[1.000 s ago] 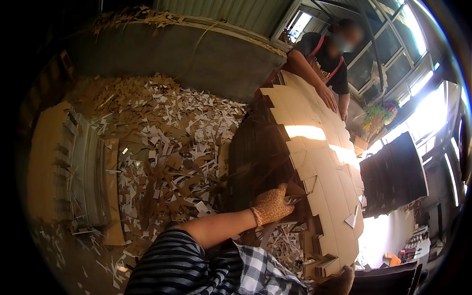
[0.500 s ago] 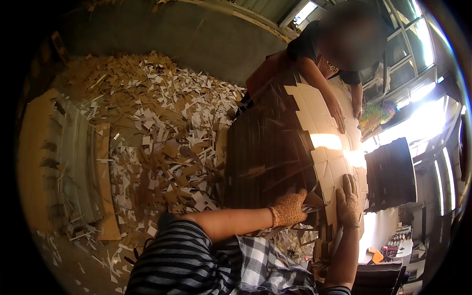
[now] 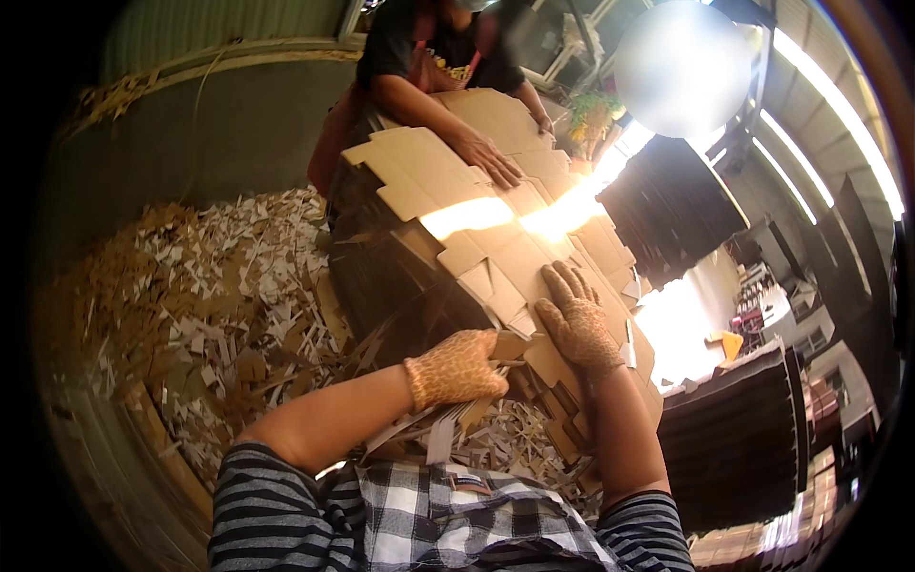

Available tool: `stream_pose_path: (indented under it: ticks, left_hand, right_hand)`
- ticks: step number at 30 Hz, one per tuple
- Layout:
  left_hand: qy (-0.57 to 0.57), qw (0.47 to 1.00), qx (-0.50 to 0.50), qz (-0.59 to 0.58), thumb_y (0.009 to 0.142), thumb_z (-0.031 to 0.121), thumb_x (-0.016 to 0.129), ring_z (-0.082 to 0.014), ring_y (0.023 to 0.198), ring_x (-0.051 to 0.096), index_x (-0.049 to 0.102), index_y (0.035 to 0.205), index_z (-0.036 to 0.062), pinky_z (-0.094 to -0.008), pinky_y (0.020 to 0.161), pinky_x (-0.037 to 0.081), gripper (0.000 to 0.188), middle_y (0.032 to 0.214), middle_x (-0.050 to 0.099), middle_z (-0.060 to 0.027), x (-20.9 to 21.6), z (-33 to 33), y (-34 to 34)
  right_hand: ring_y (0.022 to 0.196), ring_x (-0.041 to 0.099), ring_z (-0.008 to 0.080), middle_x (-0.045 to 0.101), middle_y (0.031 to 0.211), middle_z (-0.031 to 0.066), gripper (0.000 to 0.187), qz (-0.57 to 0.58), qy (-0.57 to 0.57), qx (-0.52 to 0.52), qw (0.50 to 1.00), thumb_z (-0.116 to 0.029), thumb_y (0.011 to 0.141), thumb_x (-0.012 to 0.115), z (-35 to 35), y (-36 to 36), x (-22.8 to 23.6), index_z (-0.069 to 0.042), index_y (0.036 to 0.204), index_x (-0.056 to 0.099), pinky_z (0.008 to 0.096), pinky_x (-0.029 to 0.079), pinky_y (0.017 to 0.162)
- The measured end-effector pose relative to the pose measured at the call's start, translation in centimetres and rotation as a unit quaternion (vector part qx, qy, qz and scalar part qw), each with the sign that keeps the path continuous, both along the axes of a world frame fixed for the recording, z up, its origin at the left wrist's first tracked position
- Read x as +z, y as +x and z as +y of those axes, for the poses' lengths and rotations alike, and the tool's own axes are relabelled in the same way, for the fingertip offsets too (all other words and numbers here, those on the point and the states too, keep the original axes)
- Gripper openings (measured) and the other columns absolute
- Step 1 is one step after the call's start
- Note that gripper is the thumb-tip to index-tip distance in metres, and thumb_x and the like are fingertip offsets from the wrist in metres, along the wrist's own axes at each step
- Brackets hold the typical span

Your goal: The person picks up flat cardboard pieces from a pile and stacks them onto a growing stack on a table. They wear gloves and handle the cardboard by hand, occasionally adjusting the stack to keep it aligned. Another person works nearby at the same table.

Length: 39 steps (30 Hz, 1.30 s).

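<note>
A tall stack of die-cut cardboard sheets (image 3: 496, 253) with notched edges stands before me, brown on top and dark along its side. My right hand (image 3: 579, 319), in a tan spotted glove, lies flat on the top sheet with its fingers spread. At the near left edge of the stack, my left hand (image 3: 457, 370), in a matching glove, is curled with its fingertips at a strip of cardboard (image 3: 513, 347). How firmly it grips the strip is partly hidden. Across the stack, a co-worker's bare hand (image 3: 489, 160) presses on the cardboard.
Cardboard scraps (image 3: 229, 296) lie heaped along the left and between me and the stack. Dark stacks (image 3: 667, 205) stand behind and to the right (image 3: 734, 439). A grey wall (image 3: 257, 124) runs along the far left. Bright sunlight falls across the sheets.
My view has swung to the right, so the stack and co-worker appear farther left. My right hand stays flat on the sheets; my left hand remains at the edge with its fingers curled.
</note>
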<state>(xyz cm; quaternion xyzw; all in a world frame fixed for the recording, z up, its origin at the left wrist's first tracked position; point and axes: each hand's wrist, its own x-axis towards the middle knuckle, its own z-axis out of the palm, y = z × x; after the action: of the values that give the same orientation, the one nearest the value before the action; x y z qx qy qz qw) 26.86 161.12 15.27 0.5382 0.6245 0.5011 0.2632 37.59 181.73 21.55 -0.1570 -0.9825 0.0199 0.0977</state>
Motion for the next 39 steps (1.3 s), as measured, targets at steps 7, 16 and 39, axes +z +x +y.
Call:
stream_pose_path:
  ticks: [7,16,39]
  left_hand:
    - [-0.039,0.998,-0.016,-0.053,0.081,0.022,0.072,-0.0262,0.113,0.066,0.06,0.134,0.0073,-0.0376,0.097,0.051,0.057,0.124,0.068,-0.0152,-2.7,-3.0,0.1]
    - [-0.014,0.998,0.063,0.028,0.085,0.03,0.074,-0.0305,0.106,0.067,0.06,0.131,0.0049,-0.0416,0.094,0.053,0.054,0.119,0.068,-0.0161,-6.3,-2.4,1.0]
    - [0.036,0.905,0.35,-0.238,0.089,0.03,0.077,-0.0197,0.07,0.062,0.067,0.104,0.0009,-0.0335,0.07,0.052,0.034,0.093,0.068,-0.0095,-2.2,-3.0,-1.8]
  right_hand:
    - [0.148,0.026,0.0371,0.036,0.157,0.0144,0.062,0.007,0.028,-0.008,1.0,-0.047,0.097,0.052,-0.9,0.7,-0.4,-0.012,0.148,0.045,0.0562,0.018,0.12]
    - [0.149,0.023,0.0361,0.031,0.16,0.0147,0.066,-0.027,0.041,-0.023,0.999,-0.052,0.097,0.047,-1.8,0.5,0.5,-0.014,0.151,0.04,0.0575,0.015,0.121]
    - [0.146,0.027,0.0397,0.035,0.157,0.0172,0.064,0.002,0.013,-0.009,1.0,-0.045,0.095,0.052,-1.2,1.1,-0.4,-0.011,0.149,0.041,0.059,0.02,0.118]
